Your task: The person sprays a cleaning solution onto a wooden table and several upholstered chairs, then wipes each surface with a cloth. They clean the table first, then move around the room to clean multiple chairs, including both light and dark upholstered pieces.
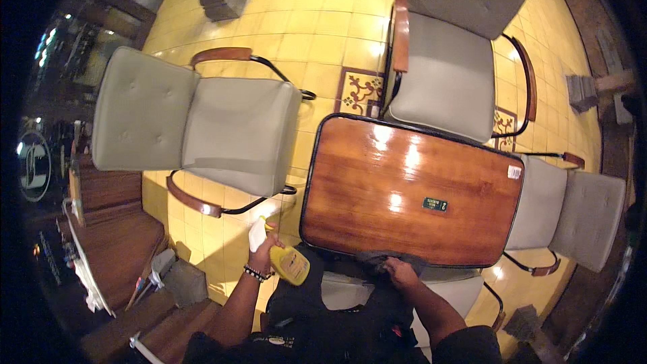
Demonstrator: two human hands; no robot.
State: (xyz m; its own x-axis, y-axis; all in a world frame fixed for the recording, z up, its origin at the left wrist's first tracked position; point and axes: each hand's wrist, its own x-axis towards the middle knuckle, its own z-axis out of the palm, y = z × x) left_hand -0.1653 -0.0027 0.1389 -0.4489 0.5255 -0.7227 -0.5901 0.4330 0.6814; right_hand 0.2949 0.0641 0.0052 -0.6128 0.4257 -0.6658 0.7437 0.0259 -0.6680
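Note:
My left hand (264,253) is wrapped round the neck of a yellow spray bottle (291,266) with a white trigger head (257,234), held left of the table's near corner. In my right hand (402,274) is a dark cloth (377,257), bunched at the near edge of the table. Part of the cloth lies over that edge. The table (364,189) has a glossy brown wooden top with a black rim. A small green label (435,204) and a white sticker (514,172) are on its surface.
Grey cushioned chairs with wooden armrests stand at the left (236,131), far side (441,71) and right (536,195); another grey seat (451,290) is close by me. Yellow tiles (303,27) cover the floor. Dark wooden furniture (125,236) stands at the left.

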